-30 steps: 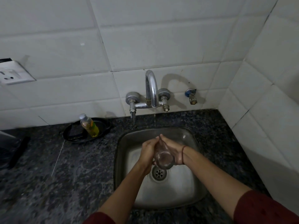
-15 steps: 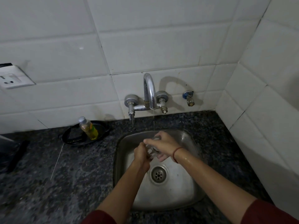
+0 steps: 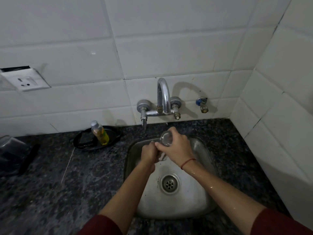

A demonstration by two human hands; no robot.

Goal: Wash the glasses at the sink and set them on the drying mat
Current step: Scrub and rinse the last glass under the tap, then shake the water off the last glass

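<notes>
1. Here we are over the sink (image 3: 209, 150); the glass (image 3: 166, 139) is up in both hands, tilted, its round end poking out toward the tap (image 3: 163, 97), and it sits right below the spout; to my eye that is so rinse water and drips fall into the basin and not on the counter (image 3: 50, 184).
2. Right hand (image 3: 177, 150): fingers wrapped round the body of the glass, a firm full clasp from above; wrist bent in, forearm beaded with water.
3. Left hand (image 3: 149, 153): curled tight on the lower end, knuckles up, touching the right hand; whether any fingers reach inside the glass, I cannot tell.
4. Looks like scrubbing or rinsing, not setting down; no drying mat that I can pick out.
5. Soap bottle (image 3: 100, 133) stands in the black dish (image 3: 79, 143), well left of the basin; drain (image 3: 169, 184) uncovered below.
</notes>
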